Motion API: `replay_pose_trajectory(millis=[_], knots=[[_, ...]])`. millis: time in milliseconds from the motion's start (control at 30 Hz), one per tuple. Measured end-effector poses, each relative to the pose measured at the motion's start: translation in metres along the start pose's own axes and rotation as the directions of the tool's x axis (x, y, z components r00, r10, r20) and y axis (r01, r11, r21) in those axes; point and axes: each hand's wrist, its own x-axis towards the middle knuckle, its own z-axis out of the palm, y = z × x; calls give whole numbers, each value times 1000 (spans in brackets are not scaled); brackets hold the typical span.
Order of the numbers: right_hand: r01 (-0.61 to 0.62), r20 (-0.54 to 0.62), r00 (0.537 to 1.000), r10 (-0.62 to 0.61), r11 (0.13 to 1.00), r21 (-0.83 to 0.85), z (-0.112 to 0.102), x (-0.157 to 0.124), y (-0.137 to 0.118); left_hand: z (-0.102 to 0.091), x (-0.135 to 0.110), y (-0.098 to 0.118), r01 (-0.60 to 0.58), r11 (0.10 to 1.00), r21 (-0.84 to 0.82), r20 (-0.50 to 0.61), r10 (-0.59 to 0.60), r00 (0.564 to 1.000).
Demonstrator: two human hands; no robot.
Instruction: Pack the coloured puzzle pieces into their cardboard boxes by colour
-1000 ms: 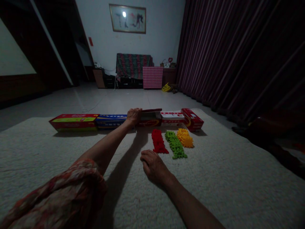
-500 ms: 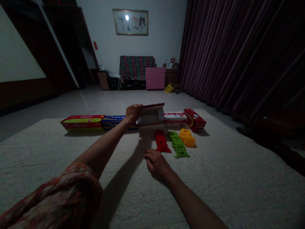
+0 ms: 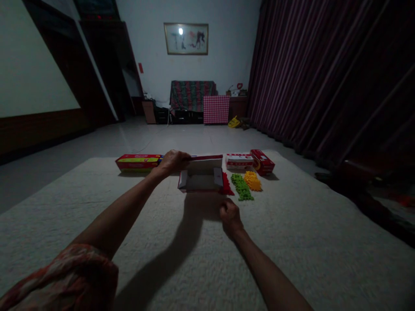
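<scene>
Hands [image 3: 231, 215] apart, left [image 3: 171, 162] farther forward

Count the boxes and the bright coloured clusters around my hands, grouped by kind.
Boxes: 5 (red-and-yellow box; blue box, mostly hidden; open box in the left hand; white-and-red box; red box)
Coloured clusters: 3 (red cluster, partly hidden; green cluster; yellow cluster)
Total: 8

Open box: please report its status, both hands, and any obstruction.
Left hand gripping open box by lid. Right hand curled, apart from box. Red pieces partly hidden behind box.
</scene>
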Motion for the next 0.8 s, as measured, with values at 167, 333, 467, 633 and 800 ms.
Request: replay_pose_trajectory(millis=[167,333,467,633,800], knots=[[-148,-130,978,164,981,127,-18,-14,-25,-13,-44,-6,-132,985,-110,145,148,978],[-85,-84,991,106,972,221,-21,-12,-76,-10,-64,-12,-169,931,-324,180,236,955],[18,-64,998,-18,1000,-3,-12,-6,-95,0,-62,-20,-82,847,-525,151,188,971],[-37,-37,999,34,996,-75,-4,3,-81,33,-55,-25,51,615,-787,-20,-109,994],[-23,-42,999,20,998,-60,1,4,-74,74,-49,-28,78,474,-877,-81,-307,948]])
